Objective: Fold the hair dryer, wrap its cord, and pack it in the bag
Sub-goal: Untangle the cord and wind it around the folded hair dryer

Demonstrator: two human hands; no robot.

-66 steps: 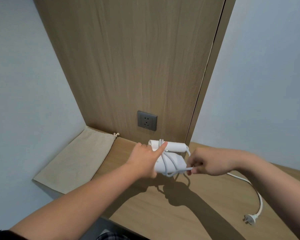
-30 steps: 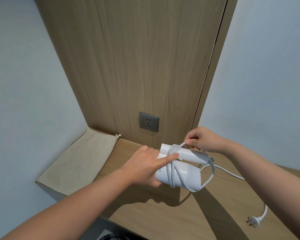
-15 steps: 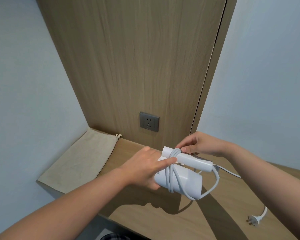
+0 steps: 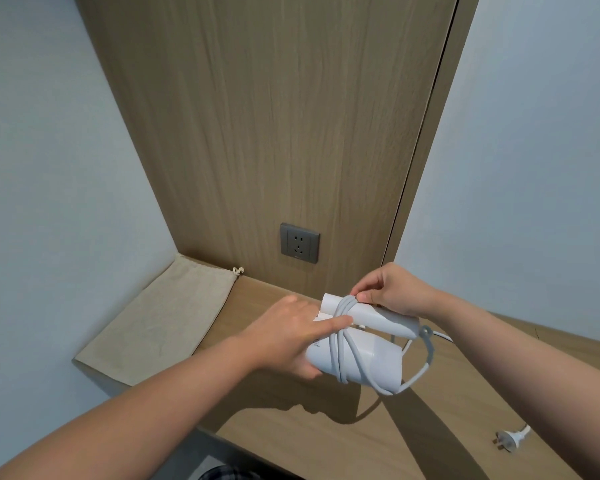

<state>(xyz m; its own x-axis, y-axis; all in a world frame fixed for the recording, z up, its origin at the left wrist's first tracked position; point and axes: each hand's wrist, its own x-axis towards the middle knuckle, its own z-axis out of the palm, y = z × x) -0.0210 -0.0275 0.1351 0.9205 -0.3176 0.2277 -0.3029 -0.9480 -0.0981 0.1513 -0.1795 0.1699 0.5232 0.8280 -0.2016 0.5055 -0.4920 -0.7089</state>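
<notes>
A white folded hair dryer [image 4: 371, 363] is held above the wooden shelf [image 4: 343, 441], its handle folded against the body. My left hand [image 4: 284, 337] grips its left end, index finger lying along the top. Several turns of the white cord [image 4: 342, 348] circle the dryer, and one loose loop hangs off its right end. My right hand [image 4: 388, 289] pinches the cord on top of the folded handle. The plug [image 4: 506, 441] lies on the shelf at the far right. A beige drawstring bag [image 4: 160, 323] lies flat at the shelf's left end.
A grey wall socket [image 4: 299, 242] sits in the wood panel just behind the dryer. Pale walls close in on the left and right. The shelf's front edge runs diagonally below my arms.
My right hand has carried the cord up over the dryer and down onto the folded handle, adding turns. The trailing cord has shortened and the plug has slid a little closer.
</notes>
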